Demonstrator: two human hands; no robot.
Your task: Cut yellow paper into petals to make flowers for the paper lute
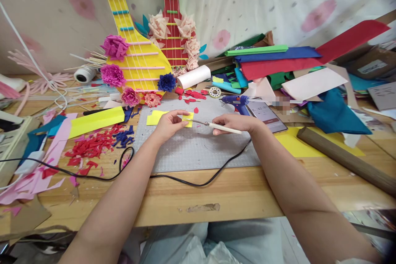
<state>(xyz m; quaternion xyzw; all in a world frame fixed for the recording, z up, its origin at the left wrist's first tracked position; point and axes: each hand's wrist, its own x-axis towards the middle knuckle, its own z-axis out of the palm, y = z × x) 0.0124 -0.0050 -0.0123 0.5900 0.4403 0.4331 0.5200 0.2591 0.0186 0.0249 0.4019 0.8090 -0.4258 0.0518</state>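
Note:
A small piece of yellow paper (187, 120) is pinched between the thumb and fingers of my left hand (170, 126). My right hand (232, 123) grips white-handled scissors (224, 128), their blades pointing left and reaching the yellow paper. Both hands are above a grey cutting mat (185, 152). More yellow paper (152, 118) lies on the mat just left of my left hand. Behind my right hand rests a blue glue gun (239, 102), beside a phone (268, 118) with a timer on its screen.
Two paper guitars, one yellow (145, 60) and one red (172, 29), stand at the back with paper flowers. Red scraps (95, 144) lie on the left. Rolled and folded paper, including a brown roll (343, 156), crowds the right. A black cable (198, 183) crosses the front.

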